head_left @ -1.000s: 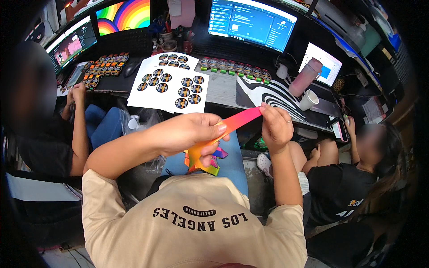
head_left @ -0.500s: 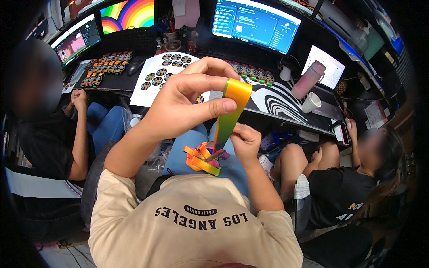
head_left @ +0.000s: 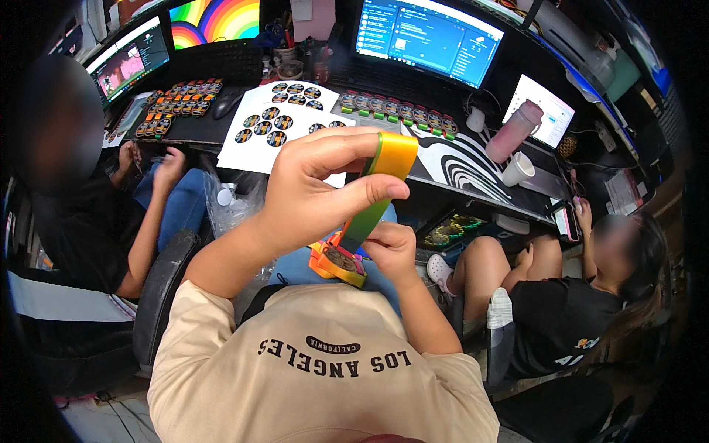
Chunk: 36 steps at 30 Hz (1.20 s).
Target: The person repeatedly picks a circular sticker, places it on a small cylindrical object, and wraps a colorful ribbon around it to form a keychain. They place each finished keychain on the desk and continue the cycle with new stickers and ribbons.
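Note:
My left hand (head_left: 314, 184) is raised in front of my chest, thumb and fingers pinching the top loop of a wide ribbon (head_left: 399, 153). The ribbon runs from yellow-orange to green and hangs down toward my lap. At its lower end is a round bronze-coloured medal (head_left: 341, 258), lying among folds of orange and yellow ribbon (head_left: 354, 278) above my thighs. Beside the ribbon's lower part, my right hand (head_left: 393, 249) is closed, its fingertips against the ribbon's edge. What those fingers pinch is hidden.
White sheets (head_left: 255, 151) with round black stickers lie on the desk. Rows of medals with ribbons stand at the left (head_left: 177, 107) and behind the sheets (head_left: 399, 111). A pink tumbler (head_left: 515, 133) and white cup (head_left: 518, 170) are at right. Seated people (head_left: 81, 229) (head_left: 569, 317) flank me.
My right hand has lowered slightly and moved left. The medal's round face now shows, where a thin grey edge showed before. The person at left has parted their hands.

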{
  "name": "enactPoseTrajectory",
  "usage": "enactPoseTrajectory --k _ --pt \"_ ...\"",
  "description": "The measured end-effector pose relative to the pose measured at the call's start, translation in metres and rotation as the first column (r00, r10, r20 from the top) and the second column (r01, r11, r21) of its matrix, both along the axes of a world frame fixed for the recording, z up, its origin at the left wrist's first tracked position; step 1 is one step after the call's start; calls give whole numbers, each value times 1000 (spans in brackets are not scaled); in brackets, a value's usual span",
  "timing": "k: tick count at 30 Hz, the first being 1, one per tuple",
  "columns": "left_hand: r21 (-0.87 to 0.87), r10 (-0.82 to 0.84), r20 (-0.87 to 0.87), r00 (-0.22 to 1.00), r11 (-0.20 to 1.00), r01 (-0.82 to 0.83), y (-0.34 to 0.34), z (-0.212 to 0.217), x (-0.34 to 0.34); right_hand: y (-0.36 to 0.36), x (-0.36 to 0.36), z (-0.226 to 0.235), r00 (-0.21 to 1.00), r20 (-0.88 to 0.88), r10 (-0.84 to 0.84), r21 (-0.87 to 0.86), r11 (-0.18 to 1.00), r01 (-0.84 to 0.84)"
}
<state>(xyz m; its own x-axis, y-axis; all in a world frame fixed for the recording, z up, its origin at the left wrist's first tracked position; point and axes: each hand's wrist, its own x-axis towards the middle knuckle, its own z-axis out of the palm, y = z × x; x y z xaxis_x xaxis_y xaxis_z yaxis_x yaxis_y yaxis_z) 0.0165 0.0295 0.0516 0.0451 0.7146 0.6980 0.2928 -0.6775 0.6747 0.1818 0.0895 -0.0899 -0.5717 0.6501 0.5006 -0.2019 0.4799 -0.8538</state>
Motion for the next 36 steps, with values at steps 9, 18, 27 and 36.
enactPoseTrajectory --k 9,18,27,36 --pt "-141 -68 424 903 980 140 0 -3 10 -5 -4 -10 993 -14 -121 101 987 122" --pt "-99 -178 415 892 966 239 5 -6 9 -6 -8 -13 990 -50 -135 118 983 140" --pt "72 -133 389 912 991 114 12 -15 11 -8 -6 -17 994 -52 -100 111 988 105" --pt "351 247 224 943 882 -315 26 -24 16 -16 -1 -16 995 -81 -57 114 991 66"
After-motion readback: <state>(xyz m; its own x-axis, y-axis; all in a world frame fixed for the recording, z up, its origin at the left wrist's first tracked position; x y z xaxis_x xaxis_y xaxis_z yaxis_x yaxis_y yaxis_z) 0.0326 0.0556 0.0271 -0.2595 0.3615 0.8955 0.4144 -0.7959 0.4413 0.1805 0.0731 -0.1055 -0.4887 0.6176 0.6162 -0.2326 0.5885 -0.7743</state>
